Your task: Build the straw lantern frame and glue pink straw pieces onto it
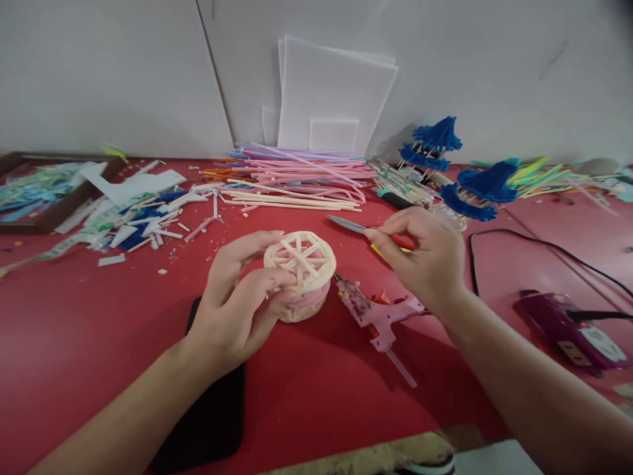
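Observation:
My left hand [242, 297] is curled around a small round basket-like piece [300, 264], with a cream spoked wheel on top and pink sides below. Its thumb presses on the wheel's near rim. To the right, my right hand [420, 254] is closed in a pinch over a grey-bladed cutting tool [346, 224] with red handles. Whether those fingers grip the tool or some small bit above it is hidden. Between the hands lies a pink glue gun [376, 313], its nozzle close to the round piece and a clear glue stick poking from its back.
Pink and cream pipe cleaners [301, 175] are heaped by the wall. Scraps [143, 218] and a brown tray [54, 214] lie left, blue-roofed models [479, 188] back right. A black phone-like slab [212, 415] lies under my left forearm; a purple power box [573, 330] trails a cable.

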Action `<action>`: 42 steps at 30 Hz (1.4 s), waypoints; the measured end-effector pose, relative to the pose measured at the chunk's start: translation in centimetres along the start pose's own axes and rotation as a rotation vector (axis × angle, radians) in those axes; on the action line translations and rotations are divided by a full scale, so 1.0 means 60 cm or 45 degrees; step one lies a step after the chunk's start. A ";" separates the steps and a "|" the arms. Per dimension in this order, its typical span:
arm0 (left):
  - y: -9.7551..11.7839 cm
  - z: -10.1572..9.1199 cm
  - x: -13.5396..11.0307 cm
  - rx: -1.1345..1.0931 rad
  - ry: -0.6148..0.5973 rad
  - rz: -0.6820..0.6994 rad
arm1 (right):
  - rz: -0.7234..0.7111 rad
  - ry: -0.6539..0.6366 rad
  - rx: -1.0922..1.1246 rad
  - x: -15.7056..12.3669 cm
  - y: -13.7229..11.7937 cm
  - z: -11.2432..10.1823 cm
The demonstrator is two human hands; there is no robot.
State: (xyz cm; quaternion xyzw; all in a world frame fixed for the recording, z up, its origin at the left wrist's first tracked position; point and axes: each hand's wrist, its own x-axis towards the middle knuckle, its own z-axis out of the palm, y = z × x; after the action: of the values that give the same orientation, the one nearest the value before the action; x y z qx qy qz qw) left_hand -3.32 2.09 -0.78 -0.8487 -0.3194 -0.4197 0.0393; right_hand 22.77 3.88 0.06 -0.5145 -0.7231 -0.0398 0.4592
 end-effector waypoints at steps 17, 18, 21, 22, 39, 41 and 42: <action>-0.002 0.014 -0.007 -0.029 0.089 -0.007 | 0.093 -0.863 0.002 -0.127 0.048 -0.111; -0.002 0.014 -0.007 -0.031 0.087 -0.011 | 0.077 -0.840 0.008 -0.133 0.059 -0.114; 0.001 0.014 -0.008 -0.055 0.083 -0.015 | -0.008 -0.798 -0.053 -0.136 0.105 -0.131; 0.002 0.014 -0.008 -0.065 0.080 -0.011 | -0.046 -0.780 -0.089 -0.132 0.119 -0.138; -0.006 0.008 -0.010 -0.152 0.009 0.054 | -0.642 -0.889 0.273 0.066 -0.078 -0.014; -0.008 0.006 -0.008 -0.178 -0.012 0.091 | -0.625 -0.905 0.332 0.068 -0.077 -0.009; -0.009 0.005 -0.007 -0.179 -0.022 0.110 | -0.621 -0.901 0.355 0.067 -0.077 -0.008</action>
State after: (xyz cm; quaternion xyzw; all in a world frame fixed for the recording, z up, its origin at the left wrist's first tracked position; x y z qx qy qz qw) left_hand -3.59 2.38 -1.42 -0.8660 -0.2524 -0.4317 -0.0052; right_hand 19.29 4.30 5.09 -0.2441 -0.9342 0.1293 0.2259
